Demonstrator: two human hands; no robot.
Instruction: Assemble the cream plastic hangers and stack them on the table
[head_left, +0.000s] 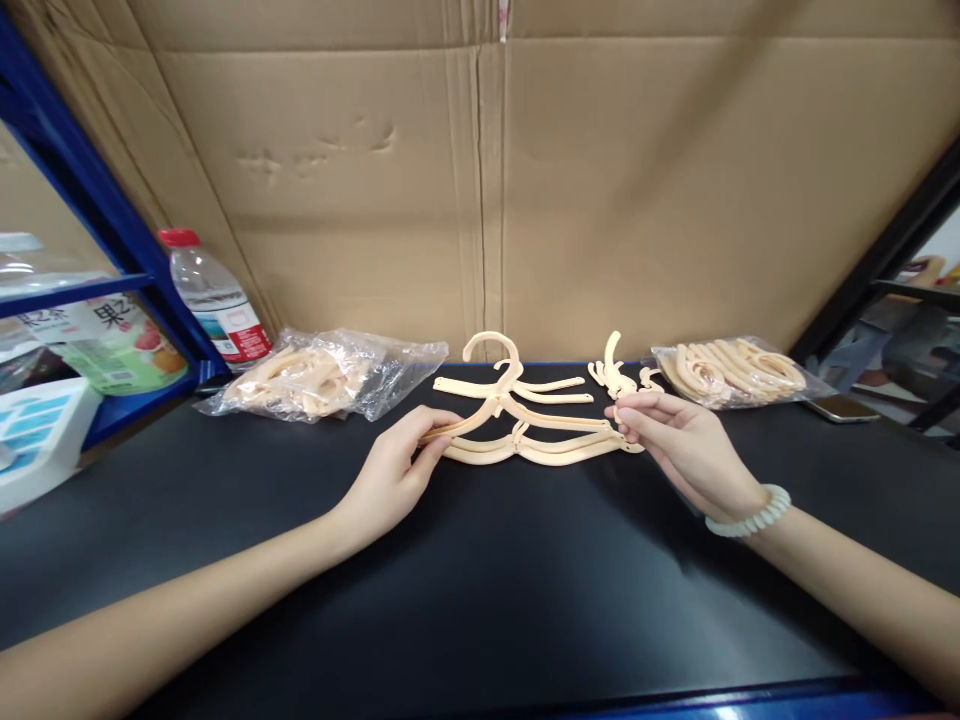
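Observation:
A cream plastic hanger with a hook on top lies across the middle of the black table. My left hand pinches its left arm end. My right hand, with a pale bead bracelet on the wrist, holds its right arm end. Two more curved hanger arms lie under and in front of it, touching it. Loose cream hook pieces rest just behind my right hand.
A clear bag of cream parts lies at the back left, another bag at the back right beside a phone. A water bottle stands by a blue shelf. A cardboard wall closes the back.

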